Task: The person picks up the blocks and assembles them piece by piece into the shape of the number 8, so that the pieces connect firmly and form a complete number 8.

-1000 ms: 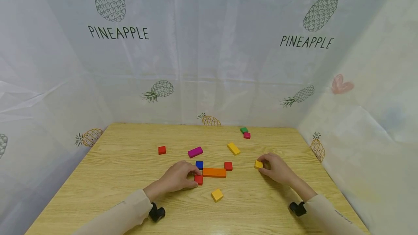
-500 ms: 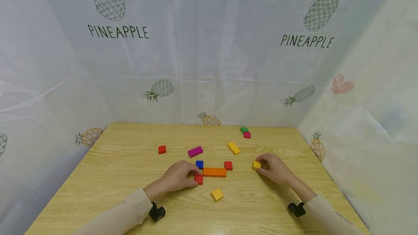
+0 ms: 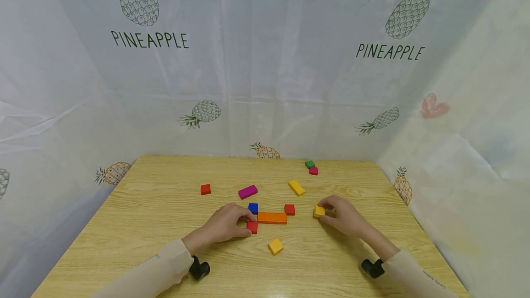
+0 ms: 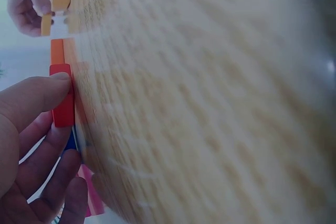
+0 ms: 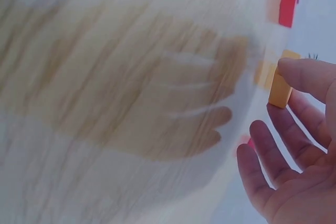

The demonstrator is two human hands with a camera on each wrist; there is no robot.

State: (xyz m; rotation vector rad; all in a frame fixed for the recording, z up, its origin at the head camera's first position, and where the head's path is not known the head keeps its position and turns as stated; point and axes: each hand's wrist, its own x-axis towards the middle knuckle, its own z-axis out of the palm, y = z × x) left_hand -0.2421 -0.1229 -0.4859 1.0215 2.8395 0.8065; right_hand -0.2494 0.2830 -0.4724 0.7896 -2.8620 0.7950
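Note:
My left hand (image 3: 225,223) pinches a small red block (image 4: 63,98) between thumb and fingers, at the left end of a long orange block (image 3: 272,218). A blue block (image 3: 253,208) lies just behind that red one. To the right, my right hand (image 3: 342,215) pinches a small yellow block (image 5: 282,80) between thumb and fingertip, low over the table. Between that hand and the orange block, a second red block (image 3: 289,209) sits at the orange block's back right corner. In the left wrist view the right hand shows at the upper left with its yellow block.
Nearer the front lies another yellow block (image 3: 275,246). Farther back are a purple block (image 3: 248,191), a long yellow block (image 3: 296,187) and a lone red block (image 3: 205,189). Green (image 3: 309,164) and pink (image 3: 313,170) blocks touch near the table's (image 3: 165,174) back edge.
My right hand has moved left with the yellow block, closer to the red and orange blocks. The left hand has stayed in place on its red block.

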